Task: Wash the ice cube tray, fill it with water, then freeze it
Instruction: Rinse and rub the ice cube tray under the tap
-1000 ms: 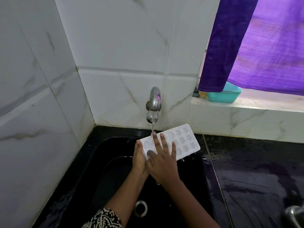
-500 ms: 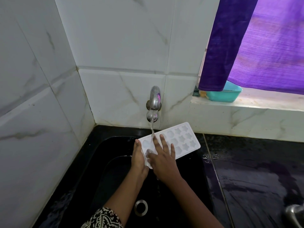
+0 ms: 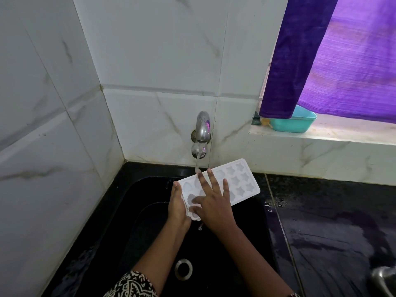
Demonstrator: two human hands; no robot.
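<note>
A white ice cube tray (image 3: pixel 241 181) with star-shaped and round moulds is held tilted over the black sink (image 3: pixel 150 221), under the running metal tap (image 3: pixel 201 133). The water stream lands near the tray's left part. My left hand (image 3: pixel 176 204) grips the tray's left short end from the side, its fingers hidden underneath. My right hand (image 3: pixel 212 200) lies flat on the tray's top with fingers spread and straight, pressing on the moulds. Water drips from the tray's lower corner.
The sink drain (image 3: pixel 183 269) is below my forearms. A wet black counter (image 3: pixel 332 221) lies to the right. A teal tub (image 3: pixel 297 121) sits on the marble ledge behind a purple curtain (image 3: pixel 321 56). White tiled walls close the left and back.
My right hand has slid slightly across the tray's top, and the tray with both hands has shifted a little up toward the tap. The water keeps running.
</note>
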